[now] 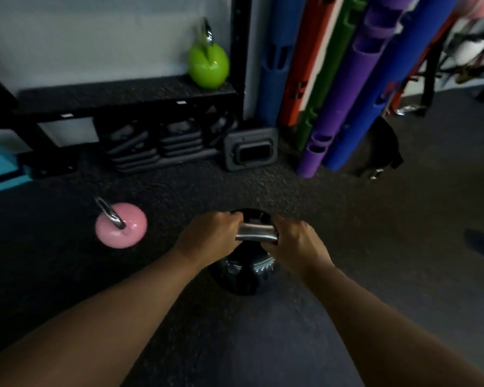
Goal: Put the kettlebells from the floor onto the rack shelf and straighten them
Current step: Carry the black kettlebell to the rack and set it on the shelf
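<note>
A black kettlebell (242,275) with a shiny steel handle is in the middle of the dark floor. My left hand (210,236) grips the left end of that handle and my right hand (296,241) grips the right end. A pink kettlebell (123,227) stands on the floor to the left, apart from my hands. A green kettlebell (208,65) stands at the right end of the black rack shelf (109,93), by the rack's upright post.
Black weight plates (157,146) are stacked under the shelf, and a black block (250,152) lies beside them. Blue, red, green and purple foam tubes (347,88) lean against the wall at the right. A teal box (0,169) sits at far left.
</note>
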A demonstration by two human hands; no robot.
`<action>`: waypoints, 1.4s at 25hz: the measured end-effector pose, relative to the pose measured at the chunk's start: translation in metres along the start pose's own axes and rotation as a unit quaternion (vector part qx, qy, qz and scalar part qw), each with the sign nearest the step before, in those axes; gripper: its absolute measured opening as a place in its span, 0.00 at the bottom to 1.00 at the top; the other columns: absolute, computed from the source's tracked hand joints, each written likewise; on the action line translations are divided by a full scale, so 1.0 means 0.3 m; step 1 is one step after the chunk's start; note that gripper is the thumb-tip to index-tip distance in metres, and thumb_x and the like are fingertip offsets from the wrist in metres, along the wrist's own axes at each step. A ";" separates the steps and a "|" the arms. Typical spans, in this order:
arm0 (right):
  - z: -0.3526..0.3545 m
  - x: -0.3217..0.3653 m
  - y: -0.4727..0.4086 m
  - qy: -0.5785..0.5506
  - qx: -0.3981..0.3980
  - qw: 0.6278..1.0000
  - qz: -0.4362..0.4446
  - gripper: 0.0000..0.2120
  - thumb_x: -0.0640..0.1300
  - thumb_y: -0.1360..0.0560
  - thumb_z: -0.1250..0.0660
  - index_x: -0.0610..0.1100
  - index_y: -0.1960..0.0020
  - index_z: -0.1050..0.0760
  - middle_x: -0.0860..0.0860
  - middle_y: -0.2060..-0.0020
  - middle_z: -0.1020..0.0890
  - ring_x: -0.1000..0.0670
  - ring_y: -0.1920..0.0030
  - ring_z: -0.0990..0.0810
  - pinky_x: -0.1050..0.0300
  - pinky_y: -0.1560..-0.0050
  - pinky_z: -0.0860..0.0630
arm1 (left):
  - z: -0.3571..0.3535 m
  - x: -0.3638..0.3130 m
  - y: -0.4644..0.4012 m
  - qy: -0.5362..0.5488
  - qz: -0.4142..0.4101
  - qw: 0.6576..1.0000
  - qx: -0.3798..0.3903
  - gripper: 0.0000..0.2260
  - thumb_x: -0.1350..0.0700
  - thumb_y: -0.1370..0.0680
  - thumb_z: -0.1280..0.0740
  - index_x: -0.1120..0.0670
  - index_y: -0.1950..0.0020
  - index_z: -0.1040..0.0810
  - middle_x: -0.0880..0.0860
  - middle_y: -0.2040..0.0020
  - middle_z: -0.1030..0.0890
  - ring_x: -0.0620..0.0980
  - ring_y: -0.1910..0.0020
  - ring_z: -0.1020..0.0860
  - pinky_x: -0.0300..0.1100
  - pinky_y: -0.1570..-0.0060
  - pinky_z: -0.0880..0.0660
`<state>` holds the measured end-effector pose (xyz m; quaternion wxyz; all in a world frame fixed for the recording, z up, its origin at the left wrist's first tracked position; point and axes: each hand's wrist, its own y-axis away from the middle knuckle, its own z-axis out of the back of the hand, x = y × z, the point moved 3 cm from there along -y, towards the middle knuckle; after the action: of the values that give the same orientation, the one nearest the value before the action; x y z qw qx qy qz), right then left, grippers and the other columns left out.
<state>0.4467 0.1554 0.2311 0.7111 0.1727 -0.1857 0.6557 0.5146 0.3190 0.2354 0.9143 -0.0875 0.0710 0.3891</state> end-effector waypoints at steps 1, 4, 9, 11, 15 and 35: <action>-0.006 0.039 -0.103 -0.006 0.005 1.000 0.013 0.08 0.48 0.28 0.30 0.49 0.50 0.24 0.55 0.60 0.19 0.53 0.60 0.20 0.57 0.61 0.24 | 0.031 0.081 -0.041 -0.010 0.016 1.000 -0.013 0.07 0.53 0.29 0.27 0.52 0.57 0.23 0.52 0.64 0.18 0.54 0.67 0.19 0.42 0.72 0.31; -0.018 0.128 -0.383 -0.017 -0.002 0.998 0.066 0.09 0.48 0.27 0.30 0.49 0.48 0.26 0.52 0.57 0.18 0.52 0.59 0.19 0.52 0.58 0.21 | 0.100 0.283 -0.163 -0.033 0.047 0.998 -0.035 0.07 0.56 0.29 0.27 0.55 0.55 0.22 0.55 0.65 0.18 0.56 0.67 0.18 0.46 0.71 0.24; -0.010 0.213 -0.880 -0.001 -0.011 0.992 0.123 0.10 0.49 0.28 0.30 0.47 0.51 0.28 0.50 0.58 0.20 0.47 0.59 0.20 0.51 0.61 0.24 | 0.194 0.606 -0.465 -0.066 0.097 0.991 -0.057 0.04 0.55 0.27 0.30 0.54 0.56 0.24 0.52 0.64 0.19 0.54 0.67 0.20 0.47 0.70 0.24; 0.002 0.250 -1.051 0.013 -0.024 0.990 0.142 0.12 0.47 0.28 0.29 0.45 0.51 0.29 0.48 0.58 0.19 0.46 0.59 0.20 0.50 0.61 0.24 | 0.228 0.716 -0.578 -0.076 0.110 0.989 -0.068 0.04 0.55 0.26 0.31 0.54 0.56 0.24 0.52 0.64 0.19 0.54 0.67 0.20 0.46 0.70 0.26; 0.009 0.342 -1.407 0.034 -0.030 0.980 0.191 0.12 0.45 0.29 0.28 0.45 0.51 0.30 0.47 0.58 0.20 0.43 0.59 0.22 0.53 0.64 0.31 | 0.295 0.956 -0.783 -0.098 0.144 0.982 -0.074 0.06 0.54 0.27 0.29 0.54 0.55 0.24 0.51 0.63 0.20 0.52 0.64 0.19 0.46 0.71 0.26; -0.214 0.610 -2.830 0.053 -0.021 0.972 0.229 0.15 0.40 0.29 0.28 0.38 0.47 0.29 0.38 0.54 0.20 0.36 0.52 0.21 0.46 0.57 0.26 | 0.349 2.080 -1.623 -0.099 0.183 0.973 -0.101 0.12 0.59 0.28 0.26 0.56 0.51 0.26 0.54 0.59 0.20 0.52 0.63 0.20 0.40 0.69 0.34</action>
<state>1.3085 0.2774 0.2630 0.5542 0.0759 -0.1962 0.8054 1.3023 0.4457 0.2650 0.8163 -0.1256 -0.0450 0.5620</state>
